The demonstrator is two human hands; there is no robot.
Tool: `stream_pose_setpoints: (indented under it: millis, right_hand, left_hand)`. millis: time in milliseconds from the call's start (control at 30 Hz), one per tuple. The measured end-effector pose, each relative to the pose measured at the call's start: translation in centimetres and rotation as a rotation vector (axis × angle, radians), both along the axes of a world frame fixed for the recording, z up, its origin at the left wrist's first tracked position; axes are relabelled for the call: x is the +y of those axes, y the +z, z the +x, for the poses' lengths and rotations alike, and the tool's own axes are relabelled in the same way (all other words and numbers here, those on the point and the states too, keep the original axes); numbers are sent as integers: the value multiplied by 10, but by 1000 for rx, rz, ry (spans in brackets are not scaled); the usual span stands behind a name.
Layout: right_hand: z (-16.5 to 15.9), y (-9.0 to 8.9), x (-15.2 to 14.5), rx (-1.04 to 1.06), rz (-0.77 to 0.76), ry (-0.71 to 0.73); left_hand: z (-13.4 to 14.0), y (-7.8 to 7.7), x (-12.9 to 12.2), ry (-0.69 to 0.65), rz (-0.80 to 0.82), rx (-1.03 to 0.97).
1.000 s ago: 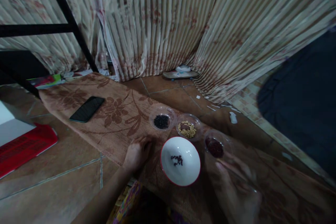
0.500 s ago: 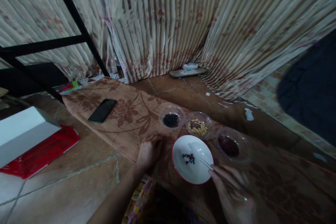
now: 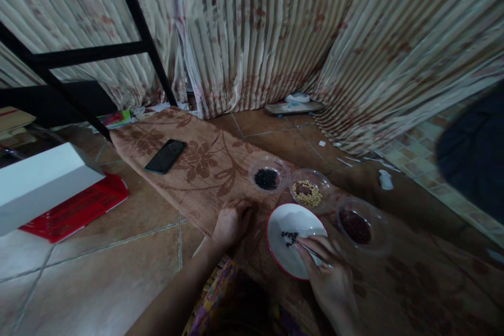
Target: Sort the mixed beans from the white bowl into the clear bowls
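My right hand [image 3: 329,272] grips thin metal tweezers [image 3: 322,260] over a white bowl [image 3: 280,256] with a red rim. The tips are by a few small dark beans [image 3: 290,236] in the bowl; whether they pinch one is too small to tell. My left hand [image 3: 231,223] rests on the cloth left of the bowl, fingers curled in, holding nothing visible. Behind the bowl stand three clear plastic dishes: one of black beans [image 3: 265,179], one of yellow beans [image 3: 309,194] and, at the right, one of dark red beans [image 3: 355,226].
A brown flowered cloth [image 3: 189,184] covers the narrow table. A black phone [image 3: 165,156] lies on it at the left. Past the left edge, a white and red box [image 3: 74,205] is on the tiled floor. A skateboard [image 3: 293,107] sits beneath the striped curtain [image 3: 252,37].
My right hand has moved in over the bowl, and the tweezers' tips are now at the beans. The whole view has shifted slightly. My left hand stays on the cloth.
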State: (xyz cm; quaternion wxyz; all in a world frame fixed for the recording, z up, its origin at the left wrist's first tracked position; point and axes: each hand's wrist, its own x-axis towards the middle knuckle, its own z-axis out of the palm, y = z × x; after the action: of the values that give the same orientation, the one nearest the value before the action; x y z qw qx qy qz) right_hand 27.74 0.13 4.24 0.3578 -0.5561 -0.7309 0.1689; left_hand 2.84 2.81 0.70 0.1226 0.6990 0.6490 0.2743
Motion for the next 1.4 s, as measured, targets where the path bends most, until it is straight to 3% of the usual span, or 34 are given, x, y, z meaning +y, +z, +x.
stream_pose_setpoints:
  millis: [567, 700, 900, 1033, 1100, 1267, 1400]
  right_hand:
    - [-1, -2, 5, 62, -76, 23]
    - [8, 11, 4, 98, -1, -9]
    - [67, 51, 16, 99, 212, -374]
    - [115, 47, 28, -42, 235, -609]
    - [122, 40, 27, -81, 157, -607]
    - [86, 33, 3, 137, 110, -431]
    - [51, 27, -18, 192, -119, -356]
  left_hand:
    - [1, 2, -2, -5, 0, 5]
    - [1, 2, -1, 5, -3, 13]
    - [0, 1, 0, 1, 10, 8]
    - [-1, -1, 2, -3, 30, 4]
    - [-1, -2, 2, 1, 35, 4]
    - [-1, 0, 2, 4, 16, 27]
    - [0, 1, 1, 4, -7, 37]
